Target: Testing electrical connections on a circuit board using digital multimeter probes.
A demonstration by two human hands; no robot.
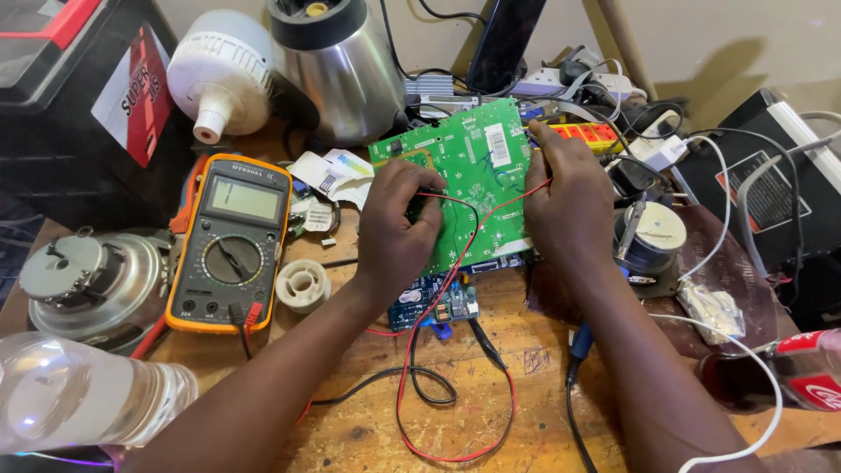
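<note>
A green circuit board (473,162) stands tilted on the wooden bench. My left hand (396,226) grips its left edge, fingers curled, with a black probe tip hidden inside them. My right hand (565,201) holds the board's right edge, fingers closed where the red test lead (442,289) ends. The red lead and a black lead (420,381) run down across the board and loop on the bench. They plug into an orange multimeter (232,241) lying to the left. A small blue circuit board (434,307) lies under the green one.
A metal motor (92,285), a white plastic spool (302,285) and a clear bottle (79,394) sit at left. Behind stand a steel jug (342,70), a white bulb (219,74) and tangled cables. A solder reel (655,236) and black box (771,188) are right.
</note>
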